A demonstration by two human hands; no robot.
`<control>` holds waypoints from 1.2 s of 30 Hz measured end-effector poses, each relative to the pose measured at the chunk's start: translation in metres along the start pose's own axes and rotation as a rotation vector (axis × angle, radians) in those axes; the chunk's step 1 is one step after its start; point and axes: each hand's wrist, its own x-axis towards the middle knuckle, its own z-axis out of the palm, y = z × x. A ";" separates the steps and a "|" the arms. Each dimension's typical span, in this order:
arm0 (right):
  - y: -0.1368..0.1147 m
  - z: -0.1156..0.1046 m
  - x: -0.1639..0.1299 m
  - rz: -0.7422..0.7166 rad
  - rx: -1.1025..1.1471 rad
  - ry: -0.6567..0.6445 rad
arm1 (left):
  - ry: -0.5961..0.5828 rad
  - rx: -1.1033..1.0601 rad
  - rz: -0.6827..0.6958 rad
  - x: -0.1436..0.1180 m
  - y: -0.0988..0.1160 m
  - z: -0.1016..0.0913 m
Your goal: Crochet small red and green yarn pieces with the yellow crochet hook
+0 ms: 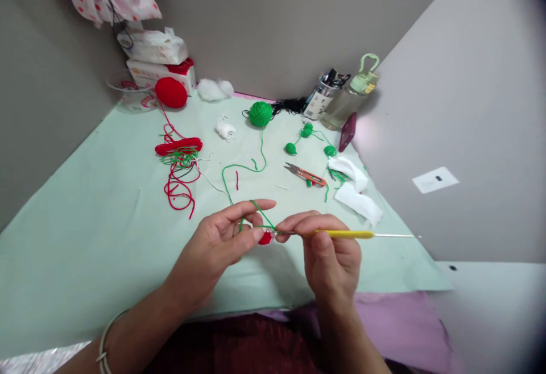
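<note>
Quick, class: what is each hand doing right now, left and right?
Left hand: closed, pinching a small red crochet piece, with green yarn over the forefinger.
Right hand: closed, holding a yellow-handled crochet hook.

a small red crochet piece [265,238] sits pinched at the left hand's [222,243] fingertips. a yellow-handled crochet hook [341,234] lies level in the right hand [328,249], tip at the piece. green yarn [256,206] loops over the left forefinger.
</note>
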 end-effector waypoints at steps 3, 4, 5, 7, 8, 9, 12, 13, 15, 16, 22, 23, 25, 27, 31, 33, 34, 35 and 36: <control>-0.001 -0.001 -0.002 -0.067 -0.100 -0.007 | 0.014 0.020 0.022 0.001 -0.001 0.000; -0.001 -0.001 -0.003 -0.088 -0.130 -0.009 | 0.015 0.026 0.026 0.001 -0.002 0.000; -0.001 -0.001 -0.004 -0.104 -0.157 -0.011 | 0.015 0.031 0.028 0.001 -0.002 0.000; -0.002 -0.001 -0.005 -0.128 -0.205 -0.012 | 0.014 0.044 0.029 0.001 -0.003 0.000; -0.003 -0.001 -0.006 -0.141 -0.232 -0.015 | 0.014 0.050 0.027 0.000 -0.003 0.000; -0.003 -0.001 -0.006 -0.154 -0.258 -0.021 | 0.016 0.056 0.025 0.000 -0.003 0.000; -0.005 -0.001 -0.006 -0.192 -0.320 -0.048 | 0.030 0.065 0.021 0.000 -0.003 0.000; -0.006 -0.002 -0.006 -0.202 -0.338 -0.057 | 0.033 0.066 0.023 0.000 -0.003 0.000; -0.007 -0.002 -0.006 -0.215 -0.367 -0.068 | 0.041 0.069 0.026 0.000 -0.002 0.000; -0.008 -0.002 -0.006 -0.219 -0.378 -0.072 | 0.045 0.068 0.027 0.001 -0.002 0.000; -0.010 -0.003 -0.007 -0.233 -0.408 -0.094 | 0.049 0.062 0.026 0.001 -0.003 0.001; -0.009 -0.003 -0.007 -0.237 -0.425 -0.100 | 0.051 0.065 0.029 0.001 -0.004 0.001; -0.008 -0.003 -0.009 -0.253 -0.458 -0.096 | 0.049 0.060 0.031 0.001 -0.007 0.002; -0.006 -0.002 -0.010 -0.267 -0.466 -0.078 | 0.038 0.037 0.026 0.001 -0.008 0.003; -0.004 0.001 -0.009 -0.229 -0.327 0.012 | 0.030 0.032 0.010 0.001 -0.007 0.002; -0.003 0.002 -0.007 -0.189 -0.241 0.051 | 0.028 0.049 0.005 0.001 -0.006 0.001; -0.003 0.003 -0.007 -0.173 -0.216 0.054 | 0.028 0.054 0.004 0.000 -0.005 0.000; -0.003 0.003 -0.006 -0.162 -0.202 0.051 | 0.027 0.058 0.004 0.000 -0.005 0.000; -0.003 0.003 -0.006 -0.152 -0.196 0.047 | 0.027 0.061 0.003 0.000 -0.004 0.000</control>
